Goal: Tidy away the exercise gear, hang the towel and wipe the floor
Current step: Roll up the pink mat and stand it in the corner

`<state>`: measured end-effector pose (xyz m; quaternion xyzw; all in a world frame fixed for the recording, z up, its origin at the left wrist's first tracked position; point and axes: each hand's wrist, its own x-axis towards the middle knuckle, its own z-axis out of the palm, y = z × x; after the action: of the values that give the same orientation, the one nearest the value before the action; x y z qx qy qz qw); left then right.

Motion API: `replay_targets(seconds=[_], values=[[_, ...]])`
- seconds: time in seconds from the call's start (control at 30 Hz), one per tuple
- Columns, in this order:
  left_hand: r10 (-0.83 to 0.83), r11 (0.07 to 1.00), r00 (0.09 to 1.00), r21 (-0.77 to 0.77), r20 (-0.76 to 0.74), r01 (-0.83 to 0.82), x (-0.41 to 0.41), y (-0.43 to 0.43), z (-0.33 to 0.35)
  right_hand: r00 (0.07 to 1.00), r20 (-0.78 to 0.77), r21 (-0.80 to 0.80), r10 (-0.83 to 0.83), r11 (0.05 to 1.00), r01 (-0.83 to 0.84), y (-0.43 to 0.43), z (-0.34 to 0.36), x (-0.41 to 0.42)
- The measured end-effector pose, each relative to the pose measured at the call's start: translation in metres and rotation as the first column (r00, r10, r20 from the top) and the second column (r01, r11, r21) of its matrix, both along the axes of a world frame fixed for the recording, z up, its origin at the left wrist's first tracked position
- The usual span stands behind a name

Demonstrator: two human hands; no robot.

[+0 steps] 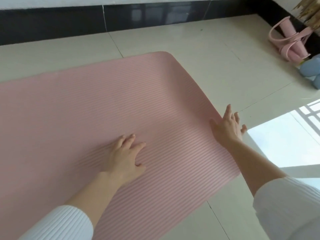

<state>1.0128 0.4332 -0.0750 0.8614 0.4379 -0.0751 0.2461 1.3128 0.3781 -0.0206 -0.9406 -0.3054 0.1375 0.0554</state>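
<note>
The pale tiled floor (199,40) lies under everything, and the big pink mat (103,104) lies flat on it, under the left hand and just beside the right hand. The left hand (123,156) rests on top of the mat with its fingers spread and a little bent, and it holds nothing. The right hand (228,127) is at the mat's short edge with its fingers straight, and it holds nothing too. The job now looks like rolling up the mat. To do it well, both hands should slip under that short edge, fold it over tight, and push the roll along evenly so the sides stay lined up. Far past the right hand sits a pink bag (287,42) with a pink roll poking out, and next to it are blue weights (311,70), cut off by the side of the view. The mat runs out of sight beyond the left hand, so its other end is hidden. I cannot tell if the right fingertips touch the mat. No towel shows.
</note>
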Motion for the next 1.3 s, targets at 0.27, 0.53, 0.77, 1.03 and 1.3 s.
replay_targets(seconds=[0.27, 0.53, 0.77, 1.03, 1.3], values=[[0.042, 0.997, 0.999, 0.063, 0.014, -0.043, 0.014, 0.015, 0.015, 0.932, -0.356, 0.337, -0.071, 0.92, 0.199, 0.02, 0.021, 0.005], [0.036, 0.998, 0.999, 0.051, 0.011, -0.037, 0.015, 0.021, 0.018, 0.899, -0.417, 0.107, 0.135, 0.989, -0.098, 0.032, 0.001, -0.029], [0.116, 0.992, 0.989, -0.066, 0.095, -0.11, 0.035, 0.044, 0.034, 0.918, 0.063, -0.093, 0.392, 0.918, -0.386, 0.03, -0.011, -0.08], [0.621, 0.706, 0.693, -0.646, 0.367, -0.291, 0.068, 0.055, 0.025, 0.623, 0.426, -0.228, 0.656, 0.744, -0.628, 0.017, -0.019, -0.104], [0.848, 0.385, 0.484, -0.878, 0.214, -0.286, 0.069, 0.076, 0.022, 0.795, -0.022, 0.133, 0.606, 0.79, -0.598, -0.002, -0.007, -0.144]])
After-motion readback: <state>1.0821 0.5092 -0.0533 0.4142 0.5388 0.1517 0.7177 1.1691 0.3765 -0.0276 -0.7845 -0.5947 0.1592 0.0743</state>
